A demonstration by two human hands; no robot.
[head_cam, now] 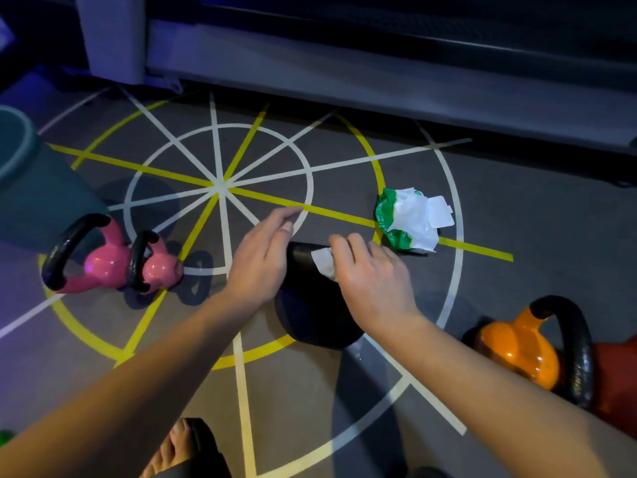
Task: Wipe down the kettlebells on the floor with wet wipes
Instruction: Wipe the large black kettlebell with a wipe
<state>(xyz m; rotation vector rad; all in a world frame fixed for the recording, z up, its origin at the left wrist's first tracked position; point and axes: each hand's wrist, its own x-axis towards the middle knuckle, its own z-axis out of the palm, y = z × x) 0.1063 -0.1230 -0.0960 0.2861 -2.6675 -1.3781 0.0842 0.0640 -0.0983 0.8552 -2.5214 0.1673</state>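
Heft probably dead-heavy, rigid, slick in black kettlebell (315,319) — handle (298,258) best for gripping, left hand (262,260) straight-fingered at its 9 o'clock, right hand (374,276) fingers (339,241) pinching limp wet wipe (324,262).

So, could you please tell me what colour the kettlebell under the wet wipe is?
The kettlebell is black; the head view shows it best.

Gym: kettlebells (113,258), marked floor (220,188)
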